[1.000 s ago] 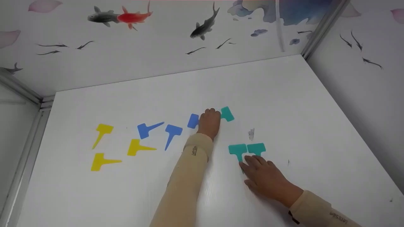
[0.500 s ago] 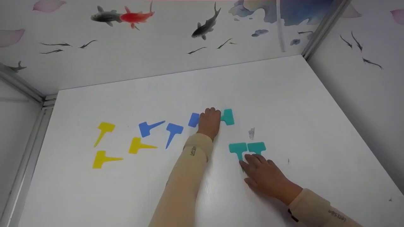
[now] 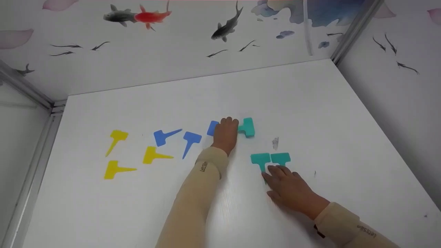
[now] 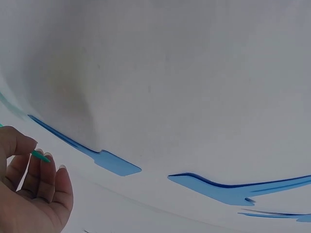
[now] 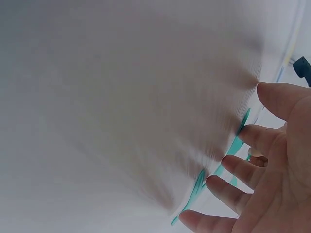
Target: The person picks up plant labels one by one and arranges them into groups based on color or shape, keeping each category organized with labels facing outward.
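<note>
My left hand (image 3: pixel 225 135) pinches the pointed stem of a green T-shaped plant label (image 3: pixel 247 127) between thumb and fingers. In the left wrist view its green tip (image 4: pixel 41 156) pokes out past the thumb. A blue plant label (image 3: pixel 213 128) lies just left of that hand, partly covered by it. My right hand (image 3: pixel 293 189) rests with spread fingers on the table; its fingertips touch two green plant labels, one on the left (image 3: pixel 260 160) and one on the right (image 3: pixel 281 158), lying side by side. The right one's stem is hidden under the fingers in the head view.
Two more blue labels, one (image 3: pixel 163 136) beside another (image 3: pixel 191 140), lie left of the hands. Farther left are three yellow labels: an upper one (image 3: pixel 119 135), a middle one (image 3: pixel 150 155) and a lower one (image 3: pixel 111 170). The white table (image 3: pixel 155 213) meets a fish-patterned wall (image 3: pixel 172 62).
The green label in my left hand has turned from a slant to nearly straight, and its head now looks slightly raised. The right hand stays on its two labels. The head view has shifted slightly.
</note>
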`<state>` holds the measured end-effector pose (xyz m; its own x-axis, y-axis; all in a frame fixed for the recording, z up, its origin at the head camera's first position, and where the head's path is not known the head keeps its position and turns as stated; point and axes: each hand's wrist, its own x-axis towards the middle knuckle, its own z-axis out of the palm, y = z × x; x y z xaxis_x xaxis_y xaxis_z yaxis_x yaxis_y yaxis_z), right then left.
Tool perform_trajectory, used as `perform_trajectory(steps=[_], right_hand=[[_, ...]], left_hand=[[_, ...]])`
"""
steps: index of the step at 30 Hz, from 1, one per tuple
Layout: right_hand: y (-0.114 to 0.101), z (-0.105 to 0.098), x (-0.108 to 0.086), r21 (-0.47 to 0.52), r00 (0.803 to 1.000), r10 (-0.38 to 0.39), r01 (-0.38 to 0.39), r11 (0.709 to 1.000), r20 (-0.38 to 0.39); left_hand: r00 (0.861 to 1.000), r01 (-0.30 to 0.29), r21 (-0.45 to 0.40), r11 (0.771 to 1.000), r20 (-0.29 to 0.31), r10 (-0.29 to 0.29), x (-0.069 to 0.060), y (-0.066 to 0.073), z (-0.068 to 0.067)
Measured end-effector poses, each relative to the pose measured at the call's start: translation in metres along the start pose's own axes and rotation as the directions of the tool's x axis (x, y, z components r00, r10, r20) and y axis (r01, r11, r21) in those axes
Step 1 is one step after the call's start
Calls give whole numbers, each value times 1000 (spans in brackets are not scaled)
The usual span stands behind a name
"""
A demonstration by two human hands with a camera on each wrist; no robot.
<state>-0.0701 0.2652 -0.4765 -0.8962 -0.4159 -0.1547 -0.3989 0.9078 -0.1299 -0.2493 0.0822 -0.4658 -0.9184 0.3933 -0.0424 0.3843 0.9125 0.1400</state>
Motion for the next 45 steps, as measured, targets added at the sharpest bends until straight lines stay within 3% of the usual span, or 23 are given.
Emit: perform_trajectory(steps=[13, 23, 30, 36, 45], right_hand=[[3, 4, 0, -2, 999, 22, -22, 1000, 25], [6, 3, -1, -5, 1000, 11, -11, 1000, -7], [5, 3, 0, -9, 1000, -3, 2, 1000, -14], [2, 1, 1, -15, 1000, -10, 9, 1000, -18], [0, 3, 1, -35, 999, -14, 12, 999, -36]], left_hand=[[999, 27, -75, 997, -45, -31, -19, -16, 1], [999, -4, -80, 997, -46, 1, -33, -24, -4], [1000, 5, -115, 993, -26, -8, -45, -29, -2], [999, -8, -106, 994, -47, 3, -57, -34, -4], [999, -43, -78, 996, -31, 41, -76, -36, -7]])
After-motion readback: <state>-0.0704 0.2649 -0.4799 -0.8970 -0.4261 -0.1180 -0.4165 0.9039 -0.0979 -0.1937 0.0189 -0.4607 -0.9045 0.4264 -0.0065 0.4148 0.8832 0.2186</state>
